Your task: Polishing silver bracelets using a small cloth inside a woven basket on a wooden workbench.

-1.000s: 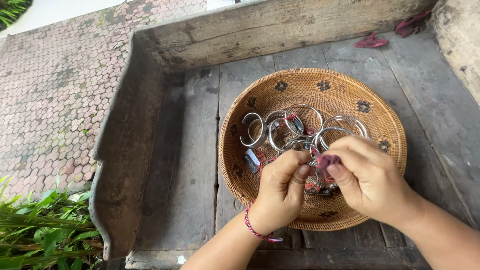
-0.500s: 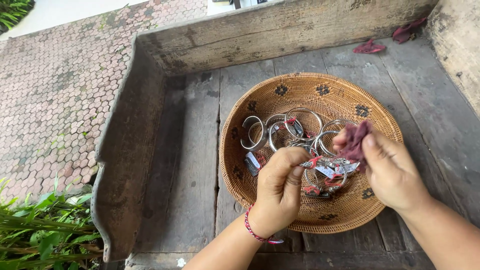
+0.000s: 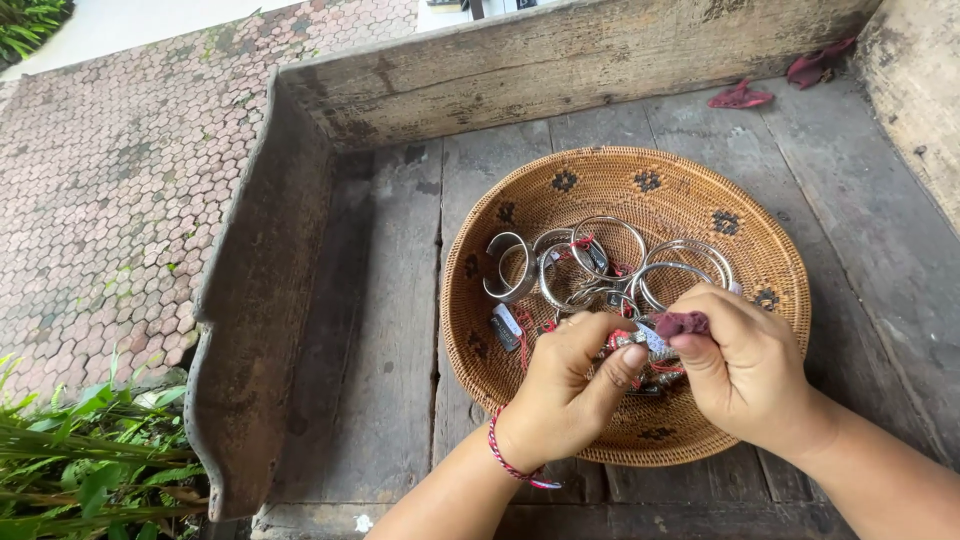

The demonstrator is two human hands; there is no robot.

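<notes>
— Where is the piece being worked on?

— Low in the woven basket [image 3: 620, 175], right of centre in the frame. The left hand [image 3: 565, 395] pinches a small silver bangle [image 3: 635, 342] between thumb and fingers; the right hand [image 3: 745, 375] has its fingertips closed on a dark red cloth [image 3: 682, 323] pressed against it.

— How would it handle?

— Light and stiff, I'd judge, and likely slick, so gripping its edges suits it. The cloth looks soft.

— Which way does it point?

— Mostly hidden; its long axis seems roughly left to right.

— Anything else?

— Loose silver bangles [image 3: 600, 255] lie above on the wooden tray [image 3: 380, 330].
</notes>
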